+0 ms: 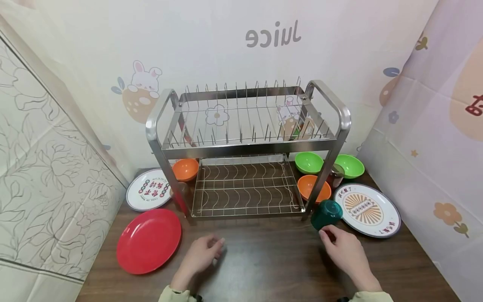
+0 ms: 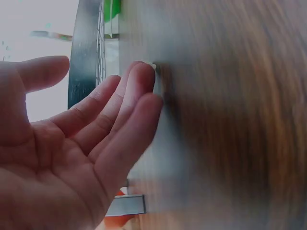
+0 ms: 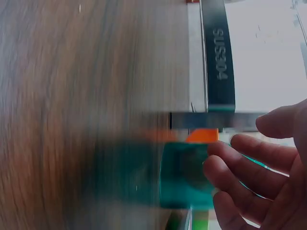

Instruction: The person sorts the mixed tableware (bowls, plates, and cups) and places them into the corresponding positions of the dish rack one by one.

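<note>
My right hand (image 1: 346,251) is at the near side of a teal see-through cup (image 1: 326,214), fingers loosely bent and thumb apart. In the right wrist view, the fingers (image 3: 249,179) overlap the cup (image 3: 184,175) without wrapping round it. My left hand (image 1: 202,252) hovers low over the table, its fingers (image 2: 127,124) relaxed and nothing in them. To its left lies a red plate (image 1: 149,241). A two-tier metal dish rack (image 1: 249,147) stands beyond both hands, its wire tiers bare.
Right of the rack are green bowls (image 1: 309,162) (image 1: 349,166), an orange bowl (image 1: 314,188), a brownish cup (image 1: 336,175) and a patterned white plate (image 1: 367,209). At its left are another orange bowl (image 1: 185,169), a brownish cup (image 1: 182,191) and a white plate (image 1: 149,189). Printed cloth hangs behind.
</note>
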### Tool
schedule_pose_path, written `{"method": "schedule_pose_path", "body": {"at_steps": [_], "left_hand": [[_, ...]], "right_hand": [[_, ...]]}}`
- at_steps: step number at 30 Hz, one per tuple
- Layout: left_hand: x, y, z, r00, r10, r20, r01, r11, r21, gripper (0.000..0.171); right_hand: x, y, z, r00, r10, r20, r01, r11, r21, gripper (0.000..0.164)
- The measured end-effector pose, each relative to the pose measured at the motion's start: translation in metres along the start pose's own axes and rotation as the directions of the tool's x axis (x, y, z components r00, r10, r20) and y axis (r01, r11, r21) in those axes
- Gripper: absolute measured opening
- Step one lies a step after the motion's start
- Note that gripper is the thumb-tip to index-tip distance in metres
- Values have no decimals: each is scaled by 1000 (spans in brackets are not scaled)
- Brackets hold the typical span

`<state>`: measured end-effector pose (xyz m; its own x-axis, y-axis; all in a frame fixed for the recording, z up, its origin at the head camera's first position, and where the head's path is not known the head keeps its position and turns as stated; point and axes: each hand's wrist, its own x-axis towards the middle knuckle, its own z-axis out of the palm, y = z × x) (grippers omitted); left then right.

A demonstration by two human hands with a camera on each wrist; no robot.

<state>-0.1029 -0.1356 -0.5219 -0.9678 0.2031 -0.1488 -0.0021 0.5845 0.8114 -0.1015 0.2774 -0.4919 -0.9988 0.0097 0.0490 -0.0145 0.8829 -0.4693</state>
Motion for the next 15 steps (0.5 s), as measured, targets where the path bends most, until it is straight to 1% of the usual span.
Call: {"method": "schedule_pose_path", "body": {"at_steps": [2,5,9,15], "left_hand": [[0,-2,0,999,-9,36,13,996,-92,36],[0,-5,0,997,-26,77,41,978,-204,39],[2,-7,2,993,-59,103,88,949,-303,43],[4,-9,3,986,-124,109,158,901,-405,45]], "right_hand": [[1,7,-3,1000,11,4,-11,1000,-2,20],[2,17,-8,1000,28,0,-28,1000,-6,23],[4,29,-15,998,68,-2,-68,998,-10,29],[4,45,-26,988,154,-6,-154,988,-24,39]]}}
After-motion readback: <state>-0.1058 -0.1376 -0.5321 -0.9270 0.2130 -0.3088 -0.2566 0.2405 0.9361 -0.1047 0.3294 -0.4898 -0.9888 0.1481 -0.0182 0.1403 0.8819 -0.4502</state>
